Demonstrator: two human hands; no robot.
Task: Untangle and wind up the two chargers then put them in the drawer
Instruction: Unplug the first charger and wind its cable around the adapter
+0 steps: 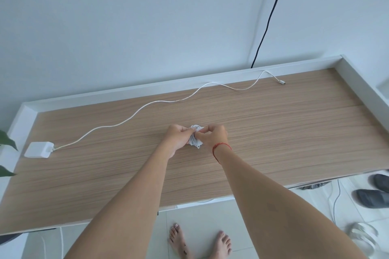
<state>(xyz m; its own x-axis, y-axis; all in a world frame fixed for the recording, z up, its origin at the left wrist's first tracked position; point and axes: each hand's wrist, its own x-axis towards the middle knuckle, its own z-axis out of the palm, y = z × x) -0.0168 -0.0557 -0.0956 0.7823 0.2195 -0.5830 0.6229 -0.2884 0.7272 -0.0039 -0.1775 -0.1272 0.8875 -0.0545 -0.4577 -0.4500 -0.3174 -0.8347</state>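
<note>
A small white charger with its cable wound into a tight bundle (195, 137) sits between both hands at the middle of the wooden desk (294, 128). My left hand (177, 137) pinches the bundle from the left, and my right hand (213, 136), with a red string on its wrist, grips it from the right. A second charger, a white square power brick (39, 149), lies at the desk's left end. Its long white cable (168, 101) runs unwound across the back of the desk to a plug (281, 82) at the far right.
A white raised rim (147, 87) borders the desk at the back and sides. A black cable (267, 21) hangs down the wall. Green plant leaves (7, 143) poke in at the left. Below the desk are my bare feet, dark slippers (372, 197) and white cords on the tiled floor.
</note>
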